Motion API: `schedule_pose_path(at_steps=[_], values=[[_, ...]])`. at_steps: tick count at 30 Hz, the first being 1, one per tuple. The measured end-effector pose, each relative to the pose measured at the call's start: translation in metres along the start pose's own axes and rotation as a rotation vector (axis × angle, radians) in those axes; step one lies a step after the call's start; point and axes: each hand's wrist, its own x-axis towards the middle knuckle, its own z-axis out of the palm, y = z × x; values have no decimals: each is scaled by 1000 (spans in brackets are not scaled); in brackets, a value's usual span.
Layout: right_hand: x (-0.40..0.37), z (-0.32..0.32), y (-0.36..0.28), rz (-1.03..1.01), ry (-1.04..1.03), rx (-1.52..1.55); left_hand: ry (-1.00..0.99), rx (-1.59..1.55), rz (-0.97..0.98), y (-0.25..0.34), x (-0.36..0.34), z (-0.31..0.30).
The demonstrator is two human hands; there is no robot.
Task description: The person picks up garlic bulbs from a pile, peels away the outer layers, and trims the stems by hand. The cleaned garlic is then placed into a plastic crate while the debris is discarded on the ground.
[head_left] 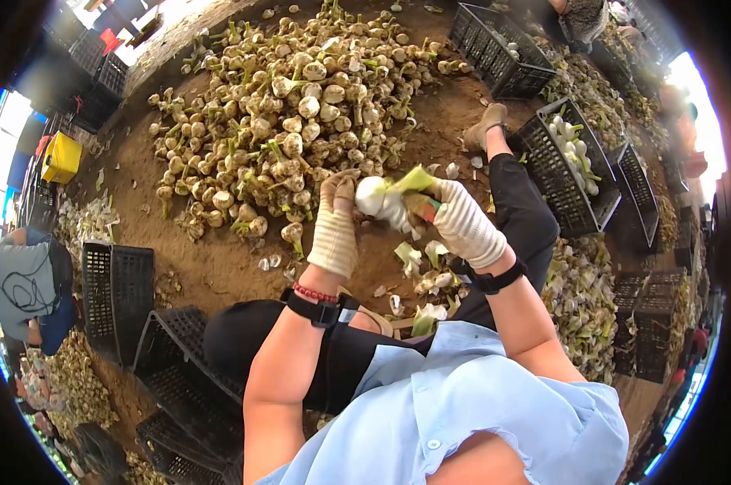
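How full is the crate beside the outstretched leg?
Partly full: the crate holds white garlic, and bare inner wall shows beside it. How deep the garlic goes, I cannot tell.

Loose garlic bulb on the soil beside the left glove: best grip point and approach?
I'd pinch the stem of the loose garlic bulb from the wearer's side. The stem points that way as a narrow handle over bare soil, while the pile crowds the far side of the round head.

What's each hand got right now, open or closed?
Left hand: fingers curled beside the white, round garlic bulb; contact can't be told.
Right hand: closed at the bulb's pale-green leafy stalk; small red-and-green object at its fingers.
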Motion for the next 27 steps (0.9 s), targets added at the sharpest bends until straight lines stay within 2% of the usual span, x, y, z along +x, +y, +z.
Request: schedule_pose_path(at_steps=[1, 2, 3, 4, 5, 6, 7, 8, 9, 10, 11, 12, 14, 16, 17, 18, 19, 20, 21, 22, 23, 24, 26, 27], values=[[-3, 2, 1, 75, -51, 155, 104, 78, 40, -21, 19, -14], [-5, 3, 1, 146, -99, 311, 103, 85, 36, -34, 36, -29], [-5, 0, 0, 245, -55, 303, 92, 440, 234, -44, 50, -43], [-6, 0, 6, 243, -47, 308, 72, 792, 438, -48, 57, -48], [-5, 0, 15, 157, 63, 286, 1, 804, 583, -33, 36, -25], [-6, -1, 23, 76, 175, 264, -73, 684, 495, -23, 18, -7], [-10, -1, 24, 58, 190, 42, -100, 531, 415, -26, 12, -1], [-19, -2, 15, 95, 111, -112, -121, 378, 333, -27, 7, 4], [-25, 2, 21, 84, 110, -76, -101, 380, 93, -18, 2, 1], [-27, 6, 26, 70, 104, -43, -68, 284, 187, -25, 12, -8], [-29, -1, 25, 1, 64, -45, -18, 227, 189, -27, 17, -13], [-30, -14, 27, 124, 98, -45, 32, 170, 192, -27, 20, -20], [-33, -38, 42, 149, 271, 130, 57, 69, 114, -13, 14, -24], [-32, -61, 50, 355, 250, -56, 9, -6, 128, -8, 14, -27], [-26, -65, 55, 364, 118, -369, 9, -8, 127, -8, 11, -24], [-29, -68, 58, 546, 136, -657, -16, 45, 150, -9, 8, -20], [-31, -69, 73, 314, 167, -831, -42, 97, 172, -10, 6, -15], [-29, -57, 61, 80, 194, -997, -44, 94, 167, -15, 7, -15], [-28, -51, 43, 224, 138, -714, -70, 157, 230, -20, 8, -15], [-26, -48, 51, 41, 89, -390, -101, 220, 300, -21, 11, -12], [-21, -33, 42, -88, 53, -332, -89, 285, 287, -20, 8, -6], [-17, -16, 31, -219, 16, -278, -84, 508, 358, -20, 7, -3], [-12, -4, 27, -188, -44, -103, -192, 361, 330, -20, 2, 1], [-10, 1, 22, -94, -13, -16, -195, 465, 405, -25, 4, 0]])
